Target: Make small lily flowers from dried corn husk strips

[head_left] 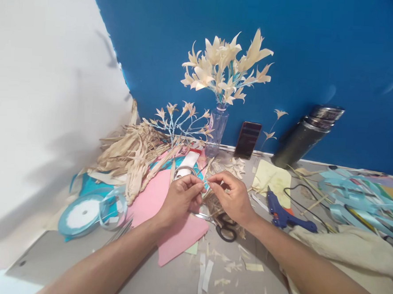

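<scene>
Over the middle of the table, my left hand and my right hand meet fingertip to fingertip. Between them is a thin light-blue strip, pinched by both hands; its ends are hidden by my fingers. Below my hands lie scissors with black handles, partly covered by my right hand. A pink sheet is under my left hand and forearm. Just behind my fingers are a roll of tape and dry husk scraps.
A clear bottle holds cream husk flowers. Behind stand a phone and a leaning dark flask. Dried husks and a ribbon spool lie left. At right are a blue glue gun and beige cloth.
</scene>
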`<control>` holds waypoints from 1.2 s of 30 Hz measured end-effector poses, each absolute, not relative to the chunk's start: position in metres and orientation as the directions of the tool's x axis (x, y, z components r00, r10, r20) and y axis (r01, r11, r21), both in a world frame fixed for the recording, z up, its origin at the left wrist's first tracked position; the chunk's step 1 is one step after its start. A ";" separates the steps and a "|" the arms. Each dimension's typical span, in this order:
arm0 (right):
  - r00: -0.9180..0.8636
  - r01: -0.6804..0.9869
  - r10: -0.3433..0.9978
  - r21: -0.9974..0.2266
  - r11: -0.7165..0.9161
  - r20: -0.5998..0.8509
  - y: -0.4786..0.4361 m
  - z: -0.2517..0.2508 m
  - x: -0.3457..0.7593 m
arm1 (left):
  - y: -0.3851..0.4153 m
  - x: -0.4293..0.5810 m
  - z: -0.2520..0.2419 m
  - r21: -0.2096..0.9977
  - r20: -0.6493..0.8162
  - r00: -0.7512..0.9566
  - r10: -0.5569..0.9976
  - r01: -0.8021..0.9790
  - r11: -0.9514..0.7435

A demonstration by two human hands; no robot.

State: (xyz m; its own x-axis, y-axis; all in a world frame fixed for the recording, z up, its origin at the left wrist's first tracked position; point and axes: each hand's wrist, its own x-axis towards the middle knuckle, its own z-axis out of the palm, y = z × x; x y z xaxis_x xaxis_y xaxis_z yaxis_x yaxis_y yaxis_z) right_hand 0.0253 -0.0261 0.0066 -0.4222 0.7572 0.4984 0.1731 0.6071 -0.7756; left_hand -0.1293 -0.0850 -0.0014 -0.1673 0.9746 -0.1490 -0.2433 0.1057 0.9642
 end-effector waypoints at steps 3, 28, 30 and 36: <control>-0.402 0.196 0.801 -0.812 0.549 0.444 -0.026 0.009 0.026 | -0.085 -0.128 -0.001 0.944 -0.144 -0.163 0.976 -0.320 0.086; -0.604 0.155 0.484 -0.503 0.850 0.633 -0.019 0.003 0.030 | -0.085 -0.132 -0.007 0.811 -0.244 0.071 0.967 -0.532 0.244; -0.612 0.158 0.467 -0.479 0.863 0.639 -0.018 0.004 0.030 | -0.086 -0.132 -0.005 0.791 -0.245 0.094 0.965 -0.556 0.255; -0.565 0.139 0.498 -0.519 0.843 0.658 -0.017 0.008 0.030 | -0.087 -0.131 -0.001 0.768 -0.260 0.094 0.961 -0.583 0.265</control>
